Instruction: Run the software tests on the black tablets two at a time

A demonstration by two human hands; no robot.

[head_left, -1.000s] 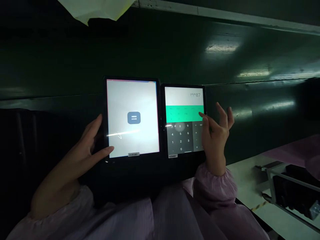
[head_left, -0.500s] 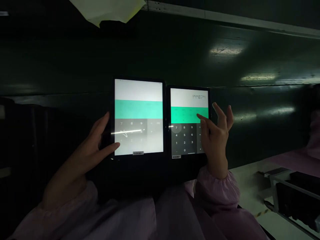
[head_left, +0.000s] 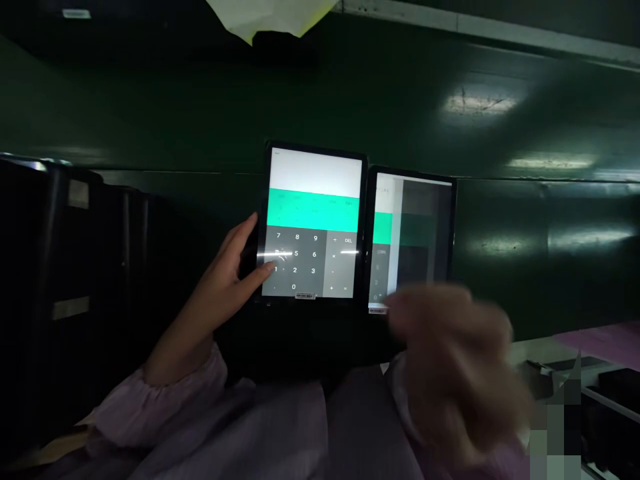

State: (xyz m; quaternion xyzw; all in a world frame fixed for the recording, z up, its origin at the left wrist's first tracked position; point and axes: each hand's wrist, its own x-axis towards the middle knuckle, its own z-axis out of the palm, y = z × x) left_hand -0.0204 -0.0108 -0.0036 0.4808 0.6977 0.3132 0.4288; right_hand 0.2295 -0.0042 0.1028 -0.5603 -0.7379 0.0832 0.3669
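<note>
Two tablets lie side by side on a dark green surface. The left tablet [head_left: 311,263] shows a calculator with a white and green upper part and grey keys. My left hand [head_left: 227,283] grips its left edge, the thumb over the lower left of the screen and the fingers at the side. On the right tablet [head_left: 417,220] the picture is changing, with a pale vertical band and a darkened calculator. My right hand [head_left: 455,360] is raised in front of that tablet's lower right, smeared by motion, so its fingers cannot be made out.
Black bins or boxes [head_left: 75,253] stand at the left. A pale yellowish sheet [head_left: 273,17] hangs at the top. A metal rail [head_left: 425,19] runs along the upper edge. At the lower right are pink cloth [head_left: 607,343] and a dark rack.
My right hand has left the right tablet's screen and come lower and nearer the camera. That screen has gone from the calculator to a shifting picture. The whole view has shifted, moving both tablets rightward.
</note>
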